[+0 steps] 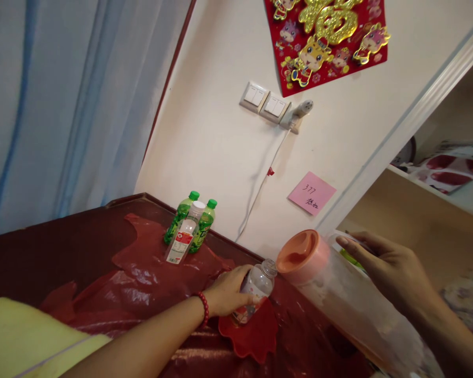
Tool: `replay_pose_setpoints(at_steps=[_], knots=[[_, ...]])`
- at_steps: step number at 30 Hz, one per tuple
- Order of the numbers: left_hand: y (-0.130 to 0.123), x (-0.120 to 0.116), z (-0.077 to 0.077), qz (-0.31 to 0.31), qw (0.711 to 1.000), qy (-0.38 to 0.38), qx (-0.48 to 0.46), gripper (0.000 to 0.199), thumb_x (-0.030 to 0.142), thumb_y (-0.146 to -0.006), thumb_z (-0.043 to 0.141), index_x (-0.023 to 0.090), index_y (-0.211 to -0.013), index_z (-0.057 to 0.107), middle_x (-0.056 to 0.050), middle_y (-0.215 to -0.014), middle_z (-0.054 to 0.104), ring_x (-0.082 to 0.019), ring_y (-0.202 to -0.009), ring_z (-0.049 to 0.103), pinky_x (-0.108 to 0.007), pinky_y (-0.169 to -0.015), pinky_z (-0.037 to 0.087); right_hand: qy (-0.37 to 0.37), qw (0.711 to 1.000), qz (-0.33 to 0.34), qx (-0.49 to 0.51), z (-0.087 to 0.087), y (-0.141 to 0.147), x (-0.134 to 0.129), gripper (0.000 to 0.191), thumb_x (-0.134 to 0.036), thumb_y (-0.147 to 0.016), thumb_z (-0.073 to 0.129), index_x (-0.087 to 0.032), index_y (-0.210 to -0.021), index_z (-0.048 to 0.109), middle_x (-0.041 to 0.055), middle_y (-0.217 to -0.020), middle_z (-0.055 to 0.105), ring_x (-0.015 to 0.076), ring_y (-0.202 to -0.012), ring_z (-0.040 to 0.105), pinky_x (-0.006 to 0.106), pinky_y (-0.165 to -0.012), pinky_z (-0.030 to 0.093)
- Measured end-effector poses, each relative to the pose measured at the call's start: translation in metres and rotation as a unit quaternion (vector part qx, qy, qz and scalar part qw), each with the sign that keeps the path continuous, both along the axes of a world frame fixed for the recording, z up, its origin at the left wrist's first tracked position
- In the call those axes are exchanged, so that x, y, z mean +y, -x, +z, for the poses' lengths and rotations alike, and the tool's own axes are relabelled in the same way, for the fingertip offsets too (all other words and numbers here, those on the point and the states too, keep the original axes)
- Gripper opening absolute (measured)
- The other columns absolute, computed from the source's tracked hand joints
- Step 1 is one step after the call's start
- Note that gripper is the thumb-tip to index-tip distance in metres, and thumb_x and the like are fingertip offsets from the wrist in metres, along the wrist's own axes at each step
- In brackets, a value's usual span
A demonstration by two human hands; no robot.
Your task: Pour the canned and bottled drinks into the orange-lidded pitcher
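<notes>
My left hand [230,291] is wrapped round a clear plastic bottle [260,281] that has no cap and carries a printed label. The bottle stands over a red scalloped dish [256,336]. My right hand [394,268] grips the handle of a large translucent pitcher [355,304] with an orange lid [301,257]. The pitcher is tilted towards the left, its lid close to the bottle's open mouth. Whether liquid is flowing between them I cannot tell.
Two green bottles [203,226] and a clear bottle with a white cap [183,236] stand against the wall on red plastic sheeting [142,268]. A white cord [260,194] hangs from the socket. Shelves [425,199] are at right, a yellow cloth-like item [31,336] at lower left.
</notes>
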State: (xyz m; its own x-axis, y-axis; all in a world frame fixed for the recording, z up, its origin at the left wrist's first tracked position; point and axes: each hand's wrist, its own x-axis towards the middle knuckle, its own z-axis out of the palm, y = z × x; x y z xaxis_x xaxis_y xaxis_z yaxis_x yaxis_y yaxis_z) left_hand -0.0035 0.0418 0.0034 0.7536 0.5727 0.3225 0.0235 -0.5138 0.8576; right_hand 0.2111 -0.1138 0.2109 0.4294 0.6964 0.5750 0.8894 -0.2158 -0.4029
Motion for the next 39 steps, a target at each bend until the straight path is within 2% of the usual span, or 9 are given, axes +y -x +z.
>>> replay_pose_setpoints(at_steps=[9, 21, 24, 28, 33, 37, 39], knots=[[0.000, 0.001, -0.001, 0.002, 1.000, 0.003, -0.003, 0.057, 0.035, -0.076, 0.077, 0.026, -0.130, 0.062, -0.006, -0.131, 0.070, -0.031, -0.117, 0.065, -0.038, -0.099, 0.048, -0.007, 1.000, 0.000, -0.009, -0.002, 0.000, -0.002, 0.064, -0.082, -0.072, 0.065, -0.023, -0.092, 0.077, 0.0011, -0.080, 0.069, 0.0206, -0.073, 0.059, 0.029, -0.064, 0.041], [-0.002, 0.002, -0.004, -0.001, 1.000, 0.005, -0.018, 0.058, 0.030, -0.075, 0.076, 0.026, -0.131, 0.063, -0.005, -0.129, 0.070, -0.030, -0.115, 0.065, -0.038, -0.100, 0.048, -0.021, 1.000, 0.012, -0.007, -0.007, -0.013, 0.003, 0.067, -0.085, -0.069, 0.064, -0.025, -0.093, 0.078, 0.0026, -0.088, 0.072, 0.0236, -0.081, 0.062, 0.033, -0.071, 0.043], [-0.003, 0.003, -0.005, -0.009, 1.000, 0.005, -0.029, 0.058, 0.029, -0.075, 0.075, 0.025, -0.131, 0.062, -0.006, -0.130, 0.070, -0.030, -0.116, 0.065, -0.038, -0.103, 0.047, -0.027, 1.000, 0.014, -0.009, -0.008, -0.012, 0.002, 0.064, -0.084, -0.069, 0.065, -0.026, -0.092, 0.078, 0.0017, -0.086, 0.071, 0.0222, -0.077, 0.060, 0.033, -0.069, 0.042], [-0.003, 0.002, -0.003, -0.008, 0.999, 0.015, -0.032, 0.057, 0.026, -0.075, 0.074, 0.026, -0.131, 0.062, -0.005, -0.131, 0.070, -0.030, -0.117, 0.065, -0.038, -0.104, 0.046, -0.048, 0.999, 0.012, 0.011, -0.012, -0.008, 0.002, 0.058, -0.079, -0.070, 0.069, -0.025, -0.088, 0.078, 0.0001, -0.071, 0.065, 0.0181, -0.066, 0.054, 0.030, -0.061, 0.037], [-0.004, 0.005, -0.005, -0.017, 0.999, 0.025, -0.042, 0.057, 0.025, -0.076, 0.074, 0.026, -0.132, 0.061, -0.005, -0.133, 0.069, -0.030, -0.120, 0.064, -0.038, -0.105, 0.047, -0.117, 0.988, 0.039, 0.091, -0.028, -0.005, -0.002, 0.054, -0.073, -0.068, 0.075, -0.020, -0.083, 0.077, 0.0028, -0.074, 0.066, 0.0164, -0.065, 0.053, 0.026, -0.056, 0.037], [-0.007, 0.010, -0.008, -0.038, 0.998, 0.013, -0.052, 0.058, 0.028, -0.079, 0.073, 0.025, -0.135, 0.059, -0.008, -0.138, 0.065, -0.031, -0.125, 0.061, -0.040, -0.109, 0.044, -0.197, 0.960, 0.051, 0.194, -0.055, -0.010, -0.011, 0.059, -0.074, -0.069, 0.076, -0.017, -0.081, 0.071, -0.0018, -0.059, 0.051, 0.0107, -0.050, 0.038, 0.023, -0.045, 0.027], [-0.009, 0.012, -0.009, -0.039, 0.998, 0.015, -0.049, 0.059, 0.029, -0.081, 0.073, 0.024, -0.138, 0.056, -0.009, -0.142, 0.063, -0.031, -0.129, 0.058, -0.042, -0.113, 0.041, -0.238, 0.939, 0.048, 0.243, -0.072, -0.014, -0.018, 0.061, -0.075, -0.067, 0.078, -0.017, -0.081, 0.068, -0.0046, -0.056, 0.045, 0.0092, -0.048, 0.035, 0.022, -0.044, 0.027]])
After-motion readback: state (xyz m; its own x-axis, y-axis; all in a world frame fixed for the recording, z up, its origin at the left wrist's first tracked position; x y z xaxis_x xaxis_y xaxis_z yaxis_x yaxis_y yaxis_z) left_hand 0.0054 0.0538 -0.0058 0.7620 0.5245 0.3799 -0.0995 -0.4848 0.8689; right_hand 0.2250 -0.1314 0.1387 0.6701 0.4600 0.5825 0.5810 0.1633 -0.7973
